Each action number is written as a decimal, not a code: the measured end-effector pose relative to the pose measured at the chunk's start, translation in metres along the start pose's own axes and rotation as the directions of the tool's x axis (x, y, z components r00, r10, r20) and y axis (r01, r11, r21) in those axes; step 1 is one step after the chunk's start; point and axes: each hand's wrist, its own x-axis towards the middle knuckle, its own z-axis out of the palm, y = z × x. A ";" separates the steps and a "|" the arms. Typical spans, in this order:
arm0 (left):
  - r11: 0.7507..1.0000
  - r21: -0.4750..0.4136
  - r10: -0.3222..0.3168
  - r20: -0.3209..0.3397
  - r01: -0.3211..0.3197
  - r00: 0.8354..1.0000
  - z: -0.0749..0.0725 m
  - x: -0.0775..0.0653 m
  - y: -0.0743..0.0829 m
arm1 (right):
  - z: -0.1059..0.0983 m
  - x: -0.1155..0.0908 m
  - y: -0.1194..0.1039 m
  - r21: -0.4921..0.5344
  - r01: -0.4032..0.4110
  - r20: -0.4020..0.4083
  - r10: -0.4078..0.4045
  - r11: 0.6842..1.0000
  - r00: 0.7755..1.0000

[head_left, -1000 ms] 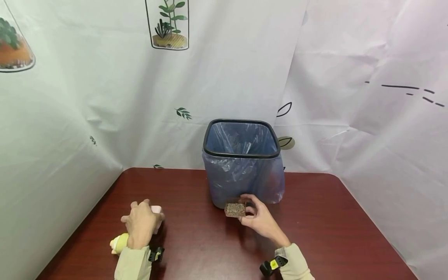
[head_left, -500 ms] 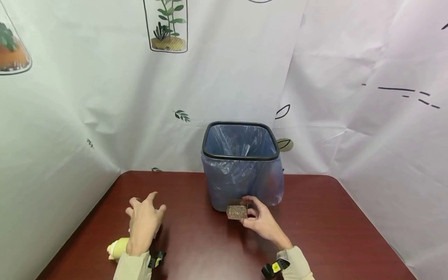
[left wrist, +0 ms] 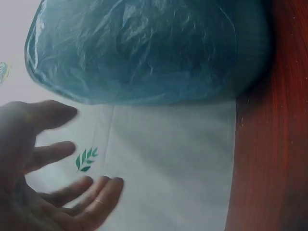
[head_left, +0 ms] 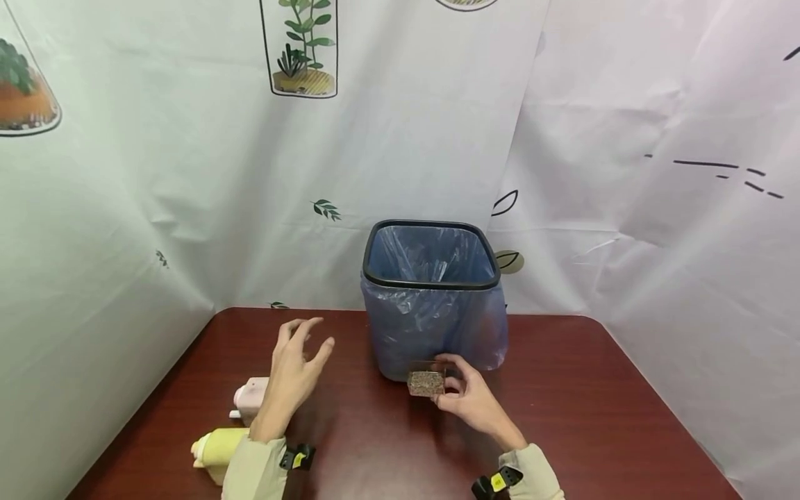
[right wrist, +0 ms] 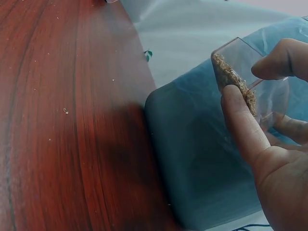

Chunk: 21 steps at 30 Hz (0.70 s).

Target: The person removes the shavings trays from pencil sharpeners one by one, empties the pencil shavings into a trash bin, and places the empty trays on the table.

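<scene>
Table (head_left: 581, 410): dark red wood grain, rounded far corners, glossy, a few pale specks in the right wrist view. White wrinkled sheeting (head_left: 400, 153) walls it in, leaf prints, potted-plant drawings upper left. Lined blue bin (head_left: 434, 323) at the table's far edge, center frame. Right hand (head_left: 473, 401): fingers clamped on clear box (head_left: 427, 384) of brown granules, lower center, in front of bin. Left hand (head_left: 291, 375): fingers apart, holding nothing, near pink container (head_left: 251, 396) and yellow one (head_left: 223, 446), lower left.
</scene>
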 end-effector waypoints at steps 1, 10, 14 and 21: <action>1.000 -0.018 0.025 -0.002 -0.025 1.000 0.002 0.002 0.002 | -0.001 -0.001 0.000 -0.003 0.001 -0.001 -0.001 1.000 1.000; 0.986 -0.098 0.138 0.035 -0.134 0.990 0.010 0.012 0.018 | -0.009 -0.009 -0.003 -0.022 0.007 -0.012 -0.007 1.000 1.000; 0.975 -0.166 0.155 0.025 -0.149 0.988 0.014 0.019 0.024 | -0.013 -0.011 -0.003 -0.025 0.022 -0.022 -0.022 0.999 1.000; 0.956 -0.242 0.173 -0.001 -0.168 0.985 0.022 0.027 0.031 | -0.016 -0.013 -0.005 -0.019 0.033 -0.019 -0.033 0.999 0.999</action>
